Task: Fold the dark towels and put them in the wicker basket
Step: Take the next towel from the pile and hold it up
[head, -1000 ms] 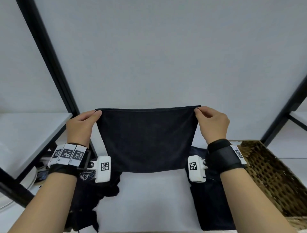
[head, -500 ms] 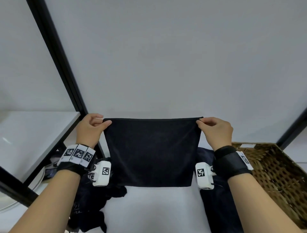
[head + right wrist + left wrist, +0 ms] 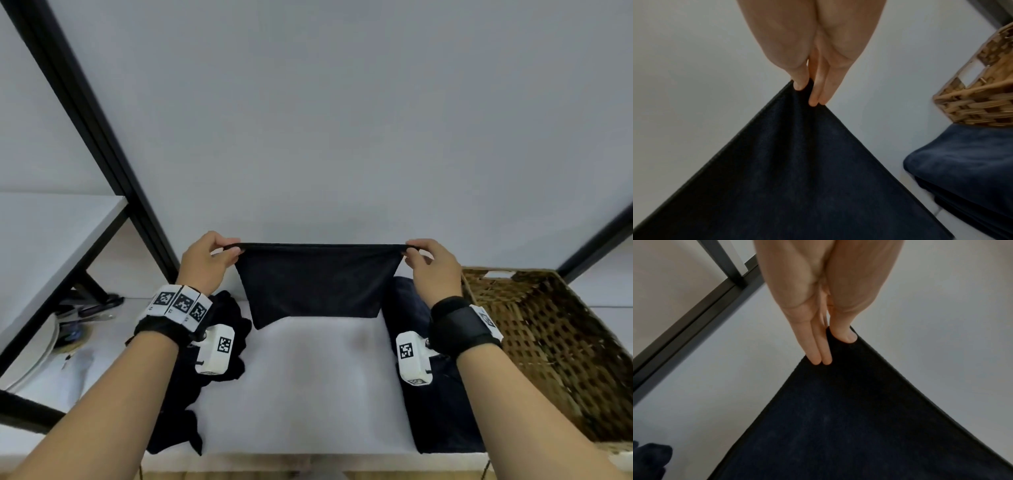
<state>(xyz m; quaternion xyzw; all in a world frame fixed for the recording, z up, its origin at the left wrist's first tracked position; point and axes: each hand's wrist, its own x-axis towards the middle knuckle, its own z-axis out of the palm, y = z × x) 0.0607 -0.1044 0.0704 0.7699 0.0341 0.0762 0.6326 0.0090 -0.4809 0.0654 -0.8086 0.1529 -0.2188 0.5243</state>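
Dark towel [image 3: 315,284] pinched taut at top corners by left hand [image 3: 205,263] and right hand [image 3: 433,265], left of wicker basket [image 3: 561,342].

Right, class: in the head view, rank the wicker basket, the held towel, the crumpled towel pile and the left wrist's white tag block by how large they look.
1. wicker basket, though cut off by the frame's edge
2. held towel
3. crumpled towel pile, partly hidden behind the arm, so its rank against the held towel is unsure
4. white tag block
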